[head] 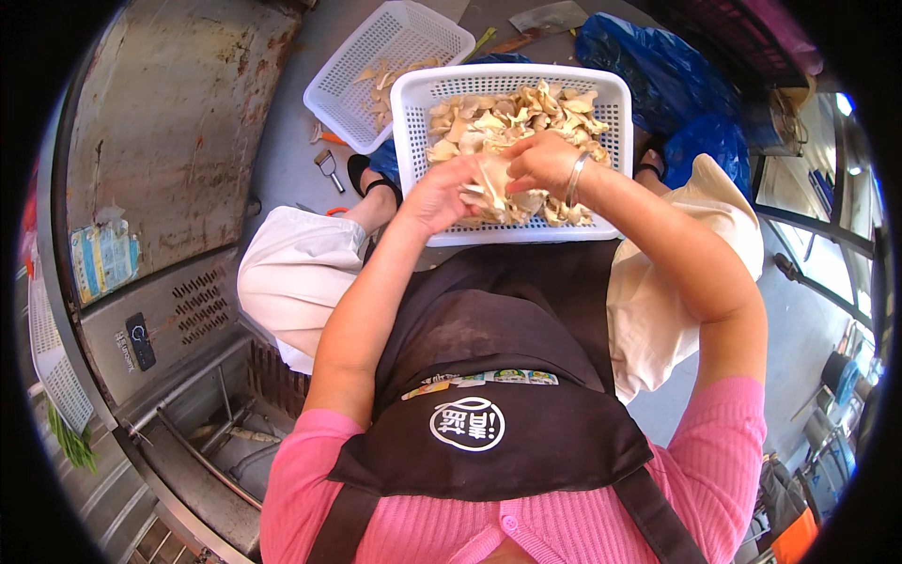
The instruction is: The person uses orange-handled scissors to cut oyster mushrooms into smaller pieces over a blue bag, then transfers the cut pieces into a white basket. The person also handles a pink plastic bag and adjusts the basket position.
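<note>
In front of me a white perforated plastic basket [511, 72] is filled with torn pale oyster mushrooms [521, 113]. Over its near half, my left hand [444, 195] grips an oyster mushroom cluster [493, 180] between thumb and fingers. My right hand [546, 166], with a silver bangle at the wrist, touches the same cluster from the right, its fingers bent over the top; its fingertips are partly hidden. More mushrooms lie directly beneath both hands. A second white perforated basket [338, 84] stands beyond to the left, with a few mushroom pieces [391, 81] inside.
Blue plastic bags [655, 77] lie at the far right, near a cleaver [548, 17]. On the floor at left are a peeler [329, 169], an orange-handled tool [328, 136] and orange scissor handles [337, 211]. A stained metal cabinet [169, 127] stands close on my left.
</note>
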Tool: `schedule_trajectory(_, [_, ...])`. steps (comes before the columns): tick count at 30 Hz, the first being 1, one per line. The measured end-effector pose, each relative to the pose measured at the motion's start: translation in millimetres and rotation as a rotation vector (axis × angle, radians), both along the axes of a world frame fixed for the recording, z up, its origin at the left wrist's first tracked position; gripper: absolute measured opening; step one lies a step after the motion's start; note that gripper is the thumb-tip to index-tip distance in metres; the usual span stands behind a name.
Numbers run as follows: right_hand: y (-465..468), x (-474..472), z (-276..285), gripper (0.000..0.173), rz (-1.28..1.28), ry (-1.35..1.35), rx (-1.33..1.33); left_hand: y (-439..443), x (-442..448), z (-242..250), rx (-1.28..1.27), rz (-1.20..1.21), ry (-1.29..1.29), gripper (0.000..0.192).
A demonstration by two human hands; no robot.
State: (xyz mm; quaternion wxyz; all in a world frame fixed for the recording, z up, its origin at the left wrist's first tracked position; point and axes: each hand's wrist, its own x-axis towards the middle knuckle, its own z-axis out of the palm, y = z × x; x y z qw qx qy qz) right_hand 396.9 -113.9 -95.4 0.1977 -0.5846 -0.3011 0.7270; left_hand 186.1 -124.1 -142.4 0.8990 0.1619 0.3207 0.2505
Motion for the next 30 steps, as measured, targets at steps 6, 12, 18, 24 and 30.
schedule_trajectory(6, [-6,-4,5,0.053,-0.153,0.270,-0.131,11,-3,2,0.240,-0.085,0.461,0.022])
schedule_trajectory(12, [0,2,0,0.022,0.046,-0.110,0.003,102,-71,50,0.239,0.409,0.533,0.049])
schedule_trajectory(18, [1,1,-3,0.016,0.076,-0.084,0.018,97,-34,34,0.809,0.170,1.219,0.042])
schedule_trajectory(24, [4,7,-1,0.014,0.147,-0.181,0.095,59,25,-50,1.027,-0.162,1.293,0.038])
schedule_trajectory(30, [6,15,-10,0.023,0.320,-0.526,0.477,58,13,-32,0.968,0.043,1.092,0.027])
